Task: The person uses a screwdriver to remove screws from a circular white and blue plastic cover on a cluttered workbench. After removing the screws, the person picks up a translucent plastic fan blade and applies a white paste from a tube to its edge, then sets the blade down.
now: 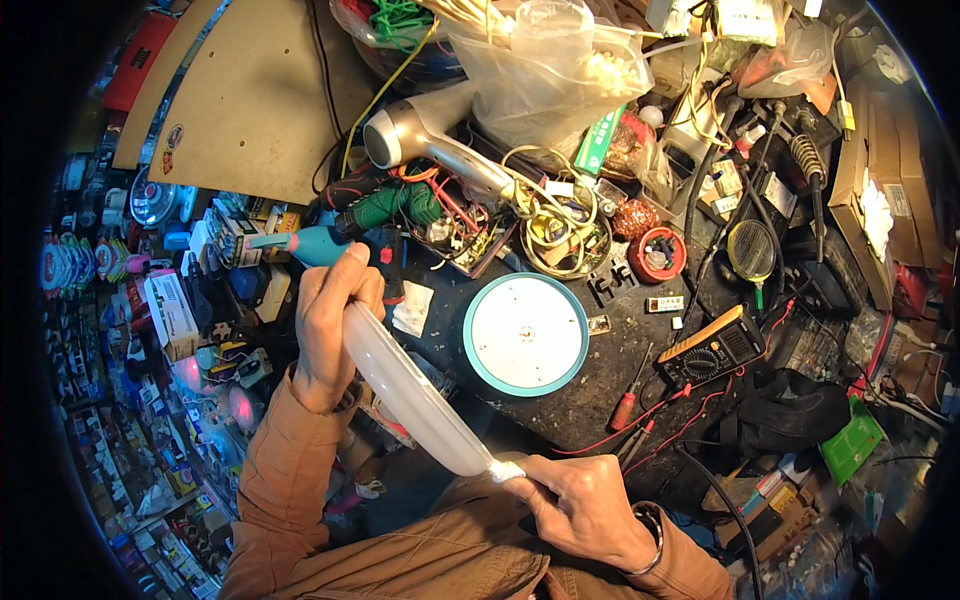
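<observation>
A white, translucent dome-shaped cover point(415, 405) is held on edge in front of my body. My left hand point(335, 320) is closed around its upper left rim. At the lower right end of the cover, my right hand point(575, 505) pinches a small white wad of tissue or cloth point(507, 470) against the rim. A round white disc with a teal rim point(527, 388) lies flat on the dark bench beyond the cover. Just past my left hand is a teal bottle point(320, 246) with a pink ring; whether my fingers touch it cannot be seen.
Right of the disc are a yellow-black multimeter point(712, 348) with red leads, a red-handled screwdriver point(624, 408) and a small red tub point(657, 254). Behind lie a hair dryer point(435, 140), a green power drill point(392, 212) and coiled cable point(560, 215). Small boxed goods point(172, 312) crowd the left.
</observation>
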A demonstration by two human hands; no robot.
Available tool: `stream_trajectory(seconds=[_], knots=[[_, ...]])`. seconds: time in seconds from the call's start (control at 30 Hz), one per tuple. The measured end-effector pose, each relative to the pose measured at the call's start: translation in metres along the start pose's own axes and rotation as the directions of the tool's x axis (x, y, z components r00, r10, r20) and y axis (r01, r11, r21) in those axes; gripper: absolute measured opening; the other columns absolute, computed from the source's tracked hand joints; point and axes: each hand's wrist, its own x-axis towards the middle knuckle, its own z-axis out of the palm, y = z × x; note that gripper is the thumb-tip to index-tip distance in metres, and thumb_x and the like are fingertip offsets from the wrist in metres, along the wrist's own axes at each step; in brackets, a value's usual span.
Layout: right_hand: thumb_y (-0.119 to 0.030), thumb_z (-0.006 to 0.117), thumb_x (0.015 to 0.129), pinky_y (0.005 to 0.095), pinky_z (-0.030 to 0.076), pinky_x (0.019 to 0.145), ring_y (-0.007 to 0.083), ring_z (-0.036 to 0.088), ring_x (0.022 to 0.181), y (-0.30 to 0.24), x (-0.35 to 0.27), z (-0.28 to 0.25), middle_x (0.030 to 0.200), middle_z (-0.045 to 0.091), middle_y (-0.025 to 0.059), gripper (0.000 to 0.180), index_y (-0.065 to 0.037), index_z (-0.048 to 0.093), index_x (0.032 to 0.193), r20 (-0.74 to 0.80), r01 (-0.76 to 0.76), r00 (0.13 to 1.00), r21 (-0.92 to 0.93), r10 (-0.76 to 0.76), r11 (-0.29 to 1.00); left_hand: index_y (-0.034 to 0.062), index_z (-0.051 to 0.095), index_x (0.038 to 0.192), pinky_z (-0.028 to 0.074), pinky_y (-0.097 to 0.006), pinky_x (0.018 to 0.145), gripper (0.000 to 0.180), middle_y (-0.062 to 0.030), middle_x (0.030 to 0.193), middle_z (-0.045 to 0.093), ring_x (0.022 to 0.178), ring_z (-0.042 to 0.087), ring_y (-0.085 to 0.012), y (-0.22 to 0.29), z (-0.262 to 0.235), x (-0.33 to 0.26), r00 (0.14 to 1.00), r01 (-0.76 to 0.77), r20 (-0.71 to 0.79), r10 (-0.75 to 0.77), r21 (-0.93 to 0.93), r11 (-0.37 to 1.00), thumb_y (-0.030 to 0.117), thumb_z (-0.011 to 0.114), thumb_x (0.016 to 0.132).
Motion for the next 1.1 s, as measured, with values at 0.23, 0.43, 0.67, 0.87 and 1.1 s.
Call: stream_trajectory(seconds=[0.23,0.43,0.67,0.87,1.1], knots=[[-0.018,0.081,0.102,0.0441,0.050,0.054,0.0370,0.069,0.060,-0.001,-0.001,-0.002,0.072,0.070,0.0131,0.012,-0.006,0.080,0.101,0.008,-0.003,1.000,-0.027,0.003,1.000,0.0126,0.038,0.062,0.023,-0.032,0.056,0.063,0.0038,0.060,0.037,0.056,0.033,-0.0074,0.003,-0.001,-0.004,1.000,-0.007,-0.013,0.009,0.121,0.993,0.038,0.052,0.118],[-0.018,0.081,0.102,0.0438,0.050,0.054,0.0365,0.067,0.058,-0.001,-0.002,-0.001,0.071,0.070,0.0130,0.012,-0.006,0.081,0.101,0.001,-0.003,1.000,-0.011,0.003,1.000,0.0094,0.042,0.060,0.023,-0.032,0.056,0.067,0.0032,0.058,0.039,0.056,0.034,-0.0071,0.002,-0.004,-0.006,0.999,-0.039,0.004,0.039,0.180,0.983,0.040,0.051,0.119],[-0.017,0.081,0.101,0.0437,0.050,0.054,0.0365,0.067,0.058,-0.001,-0.003,-0.001,0.071,0.070,0.0132,0.011,-0.006,0.081,0.100,-0.001,0.004,1.000,0.005,-0.004,1.000,0.0083,0.042,0.059,0.022,-0.033,0.056,0.069,0.0036,0.057,0.039,0.056,0.034,-0.0067,0.005,-0.003,-0.009,0.997,-0.073,0.024,0.069,0.234,0.970,0.041,0.051,0.119],[-0.017,0.081,0.101,0.0437,0.050,0.055,0.0364,0.068,0.059,-0.002,-0.004,-0.002,0.071,0.069,0.0133,0.011,-0.006,0.081,0.101,-0.003,0.006,1.000,0.006,-0.006,1.000,0.0063,0.041,0.058,0.020,-0.034,0.054,0.070,0.0034,0.056,0.038,0.055,0.032,-0.0073,0.014,0.001,-0.015,0.991,-0.134,0.061,0.121,0.286,0.949,0.039,0.052,0.119],[-0.016,0.079,0.101,0.0440,0.050,0.055,0.0364,0.068,0.059,-0.003,-0.005,-0.003,0.071,0.069,0.0131,0.010,-0.007,0.080,0.102,0.009,0.019,1.000,-0.013,-0.019,1.000,0.0043,0.042,0.057,0.020,-0.035,0.054,0.068,0.0001,0.054,0.038,0.053,0.033,-0.0097,0.026,0.011,-0.025,0.975,-0.221,0.091,0.201,0.386,0.896,0.036,0.052,0.117]])
